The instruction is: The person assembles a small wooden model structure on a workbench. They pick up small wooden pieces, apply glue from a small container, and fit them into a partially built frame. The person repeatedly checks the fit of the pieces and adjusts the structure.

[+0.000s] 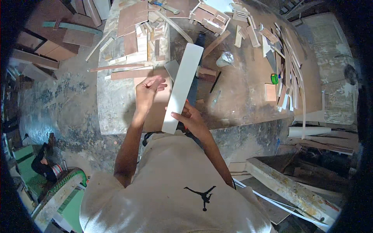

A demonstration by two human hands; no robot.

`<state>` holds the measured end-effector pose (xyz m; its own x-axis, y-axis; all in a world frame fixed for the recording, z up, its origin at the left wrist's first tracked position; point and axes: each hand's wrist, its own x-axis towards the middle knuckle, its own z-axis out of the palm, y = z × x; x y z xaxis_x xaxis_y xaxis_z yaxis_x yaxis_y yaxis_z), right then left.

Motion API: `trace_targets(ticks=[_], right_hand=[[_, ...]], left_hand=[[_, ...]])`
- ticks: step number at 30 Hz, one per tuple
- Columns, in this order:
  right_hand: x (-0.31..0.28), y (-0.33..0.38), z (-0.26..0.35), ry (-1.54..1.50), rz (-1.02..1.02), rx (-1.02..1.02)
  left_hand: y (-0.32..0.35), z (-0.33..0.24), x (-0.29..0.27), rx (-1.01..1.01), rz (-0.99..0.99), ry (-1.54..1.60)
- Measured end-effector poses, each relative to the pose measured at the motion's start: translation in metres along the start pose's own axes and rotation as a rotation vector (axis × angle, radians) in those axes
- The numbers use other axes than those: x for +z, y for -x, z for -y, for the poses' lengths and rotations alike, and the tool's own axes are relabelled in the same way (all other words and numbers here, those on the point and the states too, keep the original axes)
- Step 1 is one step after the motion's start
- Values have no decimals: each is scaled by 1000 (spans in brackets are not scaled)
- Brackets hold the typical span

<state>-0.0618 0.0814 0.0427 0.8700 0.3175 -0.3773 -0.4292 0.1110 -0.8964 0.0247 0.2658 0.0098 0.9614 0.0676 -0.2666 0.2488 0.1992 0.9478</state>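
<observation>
A long white strip of board [183, 83] slants up and away from my body over the workbench. Around its near end my right hand [191, 119] is closed, the thumb pressed on the white face. Bits of orange-red show beside those fingers; what they belong to is mostly hidden. To the left of the strip my left hand [149, 91] is raised and holds nothing, its fingers apart and bent toward the board. Beneath the strip lie a dark flat bar [192, 89] and a small brown wood block [206, 73], both partly covered.
On the workbench [248, 108], wood offcuts [143, 42] crowd the far left. A wooden assembly [210, 18] stands at the back, near a hammer [166, 7]. A clear plastic cup [225, 59], a green tape measure [274, 79] and thin strips [291, 70] lie rightward.
</observation>
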Motion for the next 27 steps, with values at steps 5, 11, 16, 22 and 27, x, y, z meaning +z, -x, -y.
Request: trace_targets(ticks=[5,11,16,22,27], right_hand=[[-12,4,-22,-40,-16,-13],[-18,15,-8,-62,2,98],[-21,21,-19,-127,-62,-15],[-25,29,-15,-110,-119,-27],[-39,29,-45,-82,-220,12]], left_hand=[[-2,-24,12,-26,-114,-231],[-11,2,15,232,6,106],[1,7,15,109,21,-104],[-7,20,17,94,-13,-24],[-8,27,25,196,32,34]])
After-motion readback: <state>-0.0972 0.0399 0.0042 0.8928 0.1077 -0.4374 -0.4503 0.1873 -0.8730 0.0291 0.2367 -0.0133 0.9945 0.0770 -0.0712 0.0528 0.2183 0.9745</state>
